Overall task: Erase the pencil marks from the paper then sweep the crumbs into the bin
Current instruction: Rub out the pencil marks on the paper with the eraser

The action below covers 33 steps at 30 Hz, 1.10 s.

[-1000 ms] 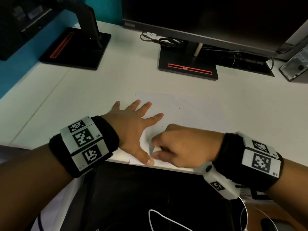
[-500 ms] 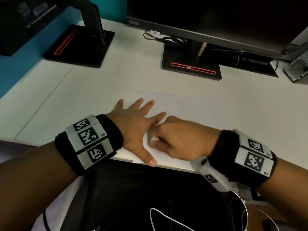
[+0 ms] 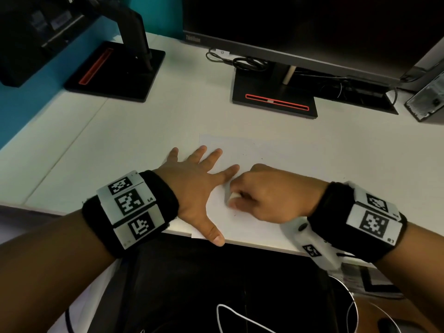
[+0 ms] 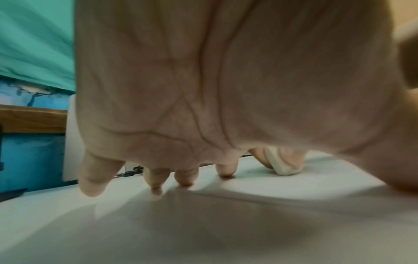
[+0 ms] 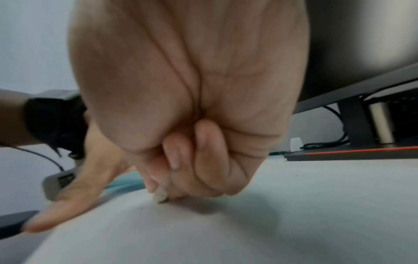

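A white sheet of paper (image 3: 242,152) lies on the white desk near its front edge, with a few small dark specks on it. My left hand (image 3: 199,186) lies flat on the paper's left part, fingers spread, thumb at the desk edge. My right hand (image 3: 266,195) is curled, pinching a small white eraser (image 3: 232,196) whose end touches the paper just right of the left forefinger. The left wrist view shows the eraser (image 4: 284,165) between fingertips on the sheet. In the right wrist view the eraser (image 5: 160,195) pokes out under curled fingers. No bin is in view.
Two black monitor stands (image 3: 274,98) (image 3: 115,73) with red slots sit at the back of the desk (image 3: 144,131), with cables (image 3: 242,60) behind the middle one. A grey box (image 3: 427,99) is at the far right. Below the desk edge are a dark surface and a white cable (image 3: 240,318).
The right hand with the eraser has slid away from the desk edge and slightly right across the paper, close to the left forefinger. The left hand has stayed flat on the sheet.
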Tool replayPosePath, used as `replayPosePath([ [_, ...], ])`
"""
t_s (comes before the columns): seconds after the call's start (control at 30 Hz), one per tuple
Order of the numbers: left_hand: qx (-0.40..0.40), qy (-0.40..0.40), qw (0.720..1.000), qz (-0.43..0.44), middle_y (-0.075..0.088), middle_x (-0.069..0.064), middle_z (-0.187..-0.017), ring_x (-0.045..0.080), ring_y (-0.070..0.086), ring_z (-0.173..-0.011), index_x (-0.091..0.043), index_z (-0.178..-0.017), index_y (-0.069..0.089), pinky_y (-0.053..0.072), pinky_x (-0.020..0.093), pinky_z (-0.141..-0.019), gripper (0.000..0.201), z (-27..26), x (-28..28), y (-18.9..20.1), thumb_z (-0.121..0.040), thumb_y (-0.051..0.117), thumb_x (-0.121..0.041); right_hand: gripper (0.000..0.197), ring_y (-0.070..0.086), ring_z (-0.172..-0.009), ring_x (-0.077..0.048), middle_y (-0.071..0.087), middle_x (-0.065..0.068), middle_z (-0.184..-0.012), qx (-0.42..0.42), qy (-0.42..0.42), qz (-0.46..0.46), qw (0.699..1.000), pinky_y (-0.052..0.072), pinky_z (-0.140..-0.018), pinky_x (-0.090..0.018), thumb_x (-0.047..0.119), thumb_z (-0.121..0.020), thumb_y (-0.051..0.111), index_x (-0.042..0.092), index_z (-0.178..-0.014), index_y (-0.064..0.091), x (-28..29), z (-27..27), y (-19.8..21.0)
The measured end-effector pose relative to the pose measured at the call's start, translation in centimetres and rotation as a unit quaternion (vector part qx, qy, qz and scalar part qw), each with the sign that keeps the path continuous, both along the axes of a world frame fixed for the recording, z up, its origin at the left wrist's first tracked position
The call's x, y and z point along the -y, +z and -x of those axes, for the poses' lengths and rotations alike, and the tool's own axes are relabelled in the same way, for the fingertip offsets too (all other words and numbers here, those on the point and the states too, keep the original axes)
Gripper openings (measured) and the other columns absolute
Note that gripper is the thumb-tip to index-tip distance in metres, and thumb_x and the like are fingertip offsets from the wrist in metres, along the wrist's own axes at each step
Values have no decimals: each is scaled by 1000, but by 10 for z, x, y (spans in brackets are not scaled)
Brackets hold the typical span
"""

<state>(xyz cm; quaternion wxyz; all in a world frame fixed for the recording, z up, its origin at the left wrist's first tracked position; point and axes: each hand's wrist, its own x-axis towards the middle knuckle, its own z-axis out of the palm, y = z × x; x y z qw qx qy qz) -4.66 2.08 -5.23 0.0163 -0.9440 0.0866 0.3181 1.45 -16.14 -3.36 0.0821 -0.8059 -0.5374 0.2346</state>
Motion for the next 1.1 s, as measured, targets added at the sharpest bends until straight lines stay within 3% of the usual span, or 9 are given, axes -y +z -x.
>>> replayPosePath([
  [0.2, 4, 5, 1000, 7, -40, -2, -159, 27, -32, -148, -51, -145, -34, -8, 68, -116, 145, 1, 1, -1, -46, 61, -99, 32, 50, -60, 3, 47, 8, -57, -3, 7, 35, 999, 33, -58, -15, 30, -102, 52, 19, -72, 49, 15, 10, 0],
  [0.37, 0, 12, 1000, 13, -39, -3, -159, 26, -32, -148, -50, -147, -31, -6, 67, -118, 144, 3, 3, 3, -48, 63, -96, 41, 48, -54, -14, 58, -3, -64, -36, -223, -14, 974, 40, -60, -31, 32, -102, 54, 2, -74, 52, 47, -23, 3],
  [0.43, -7, 23, 999, 22, -37, -4, -160, 25, -30, -149, -50, -149, -28, 0, 66, -119, 140, 2, 3, 7, -53, 65, -93, 36, 56, -56, -18, 64, -10, -70, -268, -360, -88, 889, 48, -54, -29, 30, -102, 59, -1, -83, 55, 59, -17, 5],
  [0.5, -16, 35, 999, 31, -33, -4, -162, 25, -26, -151, -50, -151, -24, 6, 63, -121, 136, -4, 5, 12, -58, 68, -88, 21, 64, -61, -24, 68, -18, -80, -477, -425, -155, 754, 54, -55, -29, 25, -97, 64, 5, -93, 58, 63, 0, 9],
  [0.6, -21, 27, 999, 16, -30, -2, -164, 26, -20, -152, -48, -150, -26, 11, 57, -122, 140, -11, 8, 17, -59, 76, -80, 15, 73, -87, -39, 70, -33, -102, -627, -419, -201, 625, 62, -72, -40, 22, -91, 63, 8, -87, 60, 59, 28, -2],
  [0.7, -15, 14, 1000, -1, -30, -1, -163, 28, -19, -153, -44, -150, -30, 10, 56, -120, 147, -12, 10, 15, -57, 79, -77, 18, 68, -112, -46, 65, -38, -119, -656, -432, -225, 577, 57, -96, -49, 20, -101, 53, 7, -88, 56, 59, 27, -16],
  [0.87, -5, 19, 999, 38, -30, -2, -163, 26, -22, -152, -36, -152, -30, 3, 54, -123, 152, -8, 5, 15, -57, 82, -74, 21, 72, -103, -35, 64, -29, -127, -525, -564, -494, 404, 61, -89, -40, 19, -105, 48, 12, -88, 58, 78, -15, -15],
  [0.93, -6, 25, 998, 58, -32, -1, -163, 24, -24, -151, -35, -151, -31, 3, 51, -124, 153, -9, 4, 14, -58, 84, -72, 16, 72, -97, -36, 63, -30, -122, -557, -535, -501, 390, 63, -82, -38, 18, -104, 48, 12, -92, 57, 72, 0, -8],
  [1.1, -8, 25, 997, 71, -33, 4, -162, 22, -22, -152, -35, -150, -34, 8, 45, -125, 157, -13, 6, 13, -55, 87, -69, 24, 69, -109, -44, 68, -35, -117, -672, -421, -206, 574, 57, -96, -46, 21, -105, 48, 0, -104, 59, 32, 48, -19],
])
